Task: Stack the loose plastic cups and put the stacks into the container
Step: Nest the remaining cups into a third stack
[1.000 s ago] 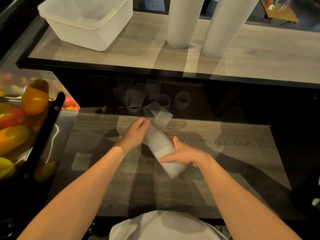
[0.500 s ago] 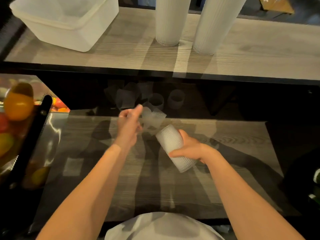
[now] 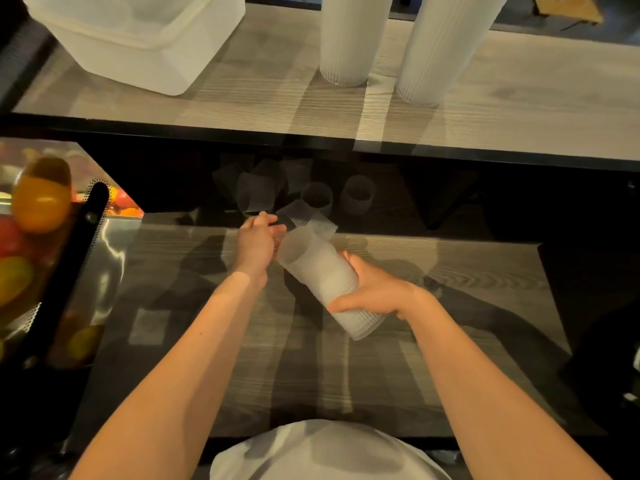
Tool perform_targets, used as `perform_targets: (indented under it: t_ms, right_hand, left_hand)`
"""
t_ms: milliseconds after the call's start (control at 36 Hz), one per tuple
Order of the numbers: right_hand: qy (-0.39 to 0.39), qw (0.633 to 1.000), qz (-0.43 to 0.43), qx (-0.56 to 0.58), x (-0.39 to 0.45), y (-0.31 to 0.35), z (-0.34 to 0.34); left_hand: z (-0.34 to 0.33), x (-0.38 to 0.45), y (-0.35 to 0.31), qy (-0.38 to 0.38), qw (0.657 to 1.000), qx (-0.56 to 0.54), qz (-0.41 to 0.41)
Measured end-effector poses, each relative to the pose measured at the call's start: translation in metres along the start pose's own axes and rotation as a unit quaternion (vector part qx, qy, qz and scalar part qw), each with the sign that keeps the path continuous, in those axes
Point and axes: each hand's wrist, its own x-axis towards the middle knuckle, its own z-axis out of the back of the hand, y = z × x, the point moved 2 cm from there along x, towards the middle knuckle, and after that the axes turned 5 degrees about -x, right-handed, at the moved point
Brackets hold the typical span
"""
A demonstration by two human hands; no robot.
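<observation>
Frosted ribbed plastic is filling my right hand (image 3: 372, 294); its fingers (image 3: 346, 308) are curling round the lower half of a short stack of cups (image 3: 323, 280), which is tilting up and to the left with its open mouth toward my left hand (image 3: 258, 242); that hand is hovering just beside the mouth, over the loose cups (image 3: 306, 218) lying at the far edge of the counter (image 3: 450, 341), its fingers partly curled; I cannot tell whether they are pinching anything; more loose cups (image 3: 356, 199) are sitting in shadow beyond, under the upper shelf (image 3: 519, 109); on that shelf the white container (image 3: 138, 46) is standing at far left, well apart from my hands, with two tall stacks (image 3: 349, 39) upright to its right.
</observation>
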Motion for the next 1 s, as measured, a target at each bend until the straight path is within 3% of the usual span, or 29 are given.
perform_targets:
  t_ms: [139, 250, 306, 389, 444, 500, 583, 639, 694, 750, 806, 861, 917, 1000]
  right_hand:
    - [0.029, 0.998, 0.032, -0.051, -0.002, 0.009, -0.002]
    - [0.034, 0.998, 0.033, -0.045, -0.004, 0.007, -0.003]
    - [0.029, 0.998, 0.031, -0.040, -0.004, 0.004, -0.004]
    - [0.020, 0.999, 0.000, -0.042, -0.003, -0.002, -0.003]
    - [0.012, 0.999, -0.028, -0.021, -0.003, -0.009, -0.001]
    - [0.009, 0.998, -0.058, -0.008, -0.002, -0.016, 0.000]
    - [-0.009, 0.995, -0.103, 0.005, -0.002, -0.025, 0.003]
    - [-0.023, 0.992, -0.123, 0.019, -0.004, -0.031, 0.005]
    - [-0.035, 0.989, -0.136, 0.038, -0.006, -0.036, 0.006]
    - [-0.052, 0.986, -0.147, 0.057, -0.008, -0.041, 0.007]
    - [-0.070, 0.984, -0.149, 0.069, -0.009, -0.043, 0.006]
    - [-0.074, 0.986, -0.136, 0.069, -0.008, -0.043, 0.006]
    - [-0.060, 0.990, -0.113, 0.058, -0.009, -0.038, 0.005]
    - [-0.016, 0.996, -0.087, 0.033, -0.010, -0.031, 0.003]
  left_hand:
    - [-0.007, -0.005, 0.005, 0.116, 0.983, 0.134, -0.040]
    - [-0.012, 0.001, 0.008, 0.191, 0.928, 0.313, -0.061]
    - [-0.021, -0.003, 0.009, 0.166, 0.905, 0.366, -0.141]
    - [-0.031, -0.009, 0.012, 0.087, 0.868, 0.356, -0.336]
    - [-0.036, -0.004, 0.015, 0.065, 0.833, 0.385, -0.392]
    - [-0.044, 0.004, 0.020, 0.088, 0.781, 0.487, -0.381]
    - [-0.052, 0.012, 0.028, 0.098, 0.638, 0.661, -0.382]
    - [-0.055, 0.012, 0.032, 0.081, 0.591, 0.685, -0.419]
    - [-0.059, 0.011, 0.037, 0.085, 0.621, 0.618, -0.474]
    - [-0.060, 0.007, 0.035, 0.123, 0.716, 0.493, -0.479]
    - [-0.059, 0.002, 0.030, 0.166, 0.828, 0.360, -0.398]
    - [-0.057, -0.005, 0.025, 0.166, 0.901, 0.255, -0.309]
    - [-0.054, -0.013, 0.017, 0.163, 0.927, 0.190, -0.278]
    - [-0.051, -0.018, 0.012, 0.183, 0.930, 0.182, -0.260]
